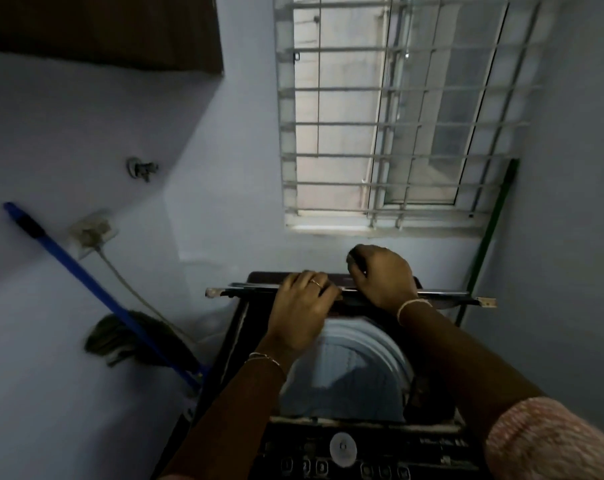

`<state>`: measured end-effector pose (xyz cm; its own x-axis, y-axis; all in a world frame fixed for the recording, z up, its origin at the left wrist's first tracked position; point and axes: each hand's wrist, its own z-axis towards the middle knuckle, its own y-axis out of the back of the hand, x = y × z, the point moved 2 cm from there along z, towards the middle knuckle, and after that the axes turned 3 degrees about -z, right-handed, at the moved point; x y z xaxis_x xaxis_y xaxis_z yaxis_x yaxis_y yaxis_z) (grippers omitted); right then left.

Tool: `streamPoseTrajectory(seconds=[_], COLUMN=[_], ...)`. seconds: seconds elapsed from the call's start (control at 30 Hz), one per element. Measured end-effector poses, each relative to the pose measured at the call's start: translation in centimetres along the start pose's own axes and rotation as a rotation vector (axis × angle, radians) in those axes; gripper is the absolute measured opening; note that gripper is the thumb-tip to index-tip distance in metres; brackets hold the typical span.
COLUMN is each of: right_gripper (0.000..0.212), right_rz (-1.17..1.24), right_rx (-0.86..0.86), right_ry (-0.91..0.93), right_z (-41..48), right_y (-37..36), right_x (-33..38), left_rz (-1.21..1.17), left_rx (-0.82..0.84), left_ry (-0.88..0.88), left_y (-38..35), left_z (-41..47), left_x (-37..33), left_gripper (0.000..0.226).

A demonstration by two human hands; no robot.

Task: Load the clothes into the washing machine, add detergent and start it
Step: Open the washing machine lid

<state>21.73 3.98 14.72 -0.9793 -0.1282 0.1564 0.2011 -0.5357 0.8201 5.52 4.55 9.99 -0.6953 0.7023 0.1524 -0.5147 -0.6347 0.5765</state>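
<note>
Two hands grasp the raised lid (446, 295) of a top-loading washing machine (236, 337): left hand (304, 306) curled over its edge, right hand (380, 275) clamped round it, likely steadying it above the open drum (359, 362). Clothes, if loaded, are too dim to discern.

both arms stretch forward, left hand (302, 306) and right hand (380, 275) side by side, fingers curled over the lid (446, 294).
</note>
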Motion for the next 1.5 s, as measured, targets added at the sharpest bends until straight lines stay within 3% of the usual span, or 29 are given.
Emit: streamPoseTrajectory(seconds=[0.13, 0.3, 0.4, 0.67, 1.03, 1.5], right_gripper=[0.013, 0.038, 0.048, 0.068, 0.079, 0.085], right_rz=[-0.123, -0.194, -0.265, -0.278, -0.251, -0.198], right_rx=[-0.245, -0.259, -0.225, -0.145, -0.044, 0.057], right_ry=[0.145, 0.197, 0.184, 0.041, -0.034, -0.021], right_z=[1.3, 2.9, 4.5, 10.3, 19.4, 24.0], right_y=[1.3, 1.3, 0.9, -3.0, -8.1, -13.0], right_x=[0.1, -0.9, -1.5, -2.6, -5.1, -8.6], left_rz=[0.051, 0.103, 0.123, 0.136, 0.035, 0.013], left_rx=[-0.058, -0.069, -0.017, 0.250, 0.372, 0.484], left_ry=[0.143, 0.273, 0.319, 0.295, 0.247, 0.351], left_y=[-0.5, -1.9, -2.8, -7.2, -14.7, -21.6], left_z=[4.9, 8.7, 10.7, 13.8, 18.8, 21.0], left_x=[1.6, 2.8, 3.4, 6.6, 13.3, 15.8], left_gripper=[0.007, 0.012, 0.016, 0.061, 0.069, 0.083])
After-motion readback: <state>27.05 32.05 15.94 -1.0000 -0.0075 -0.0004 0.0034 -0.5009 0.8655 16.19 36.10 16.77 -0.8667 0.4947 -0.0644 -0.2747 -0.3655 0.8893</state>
